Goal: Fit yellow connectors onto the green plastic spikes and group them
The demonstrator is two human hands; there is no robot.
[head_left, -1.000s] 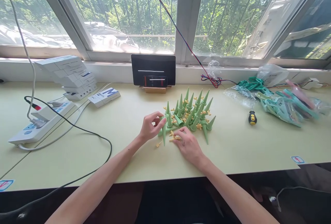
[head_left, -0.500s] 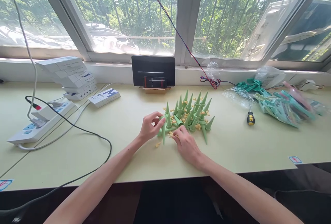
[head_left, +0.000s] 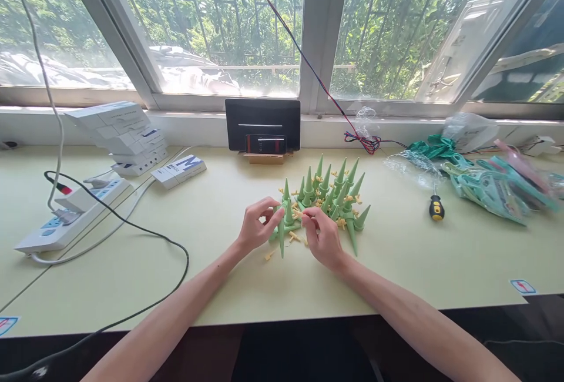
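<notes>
Green spike [head_left: 281, 238] is pinched by the left hand [head_left: 257, 224], yellow piece [head_left: 297, 214] by the right hand [head_left: 325, 238].

yellow piece [head_left: 296, 215]: partly covered by right hand [head_left: 324, 237], too small to tell shape
green cones [head_left: 308, 193]: rear bases hidden behind front ones
phone [head_left: 265, 144]: screen digits too small to read
forearms [head_left: 176, 305]: cut at bottom edge

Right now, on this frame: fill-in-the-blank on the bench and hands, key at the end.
1. The left hand holds a cone coloured ____.
2. A small yellow piece is pinched by the ____ hand.
3. The screwdriver has a handle coloured black and ____.
4. The phone stands in ____ of the black tablet.

Missing words: green; right; yellow; front.
</notes>
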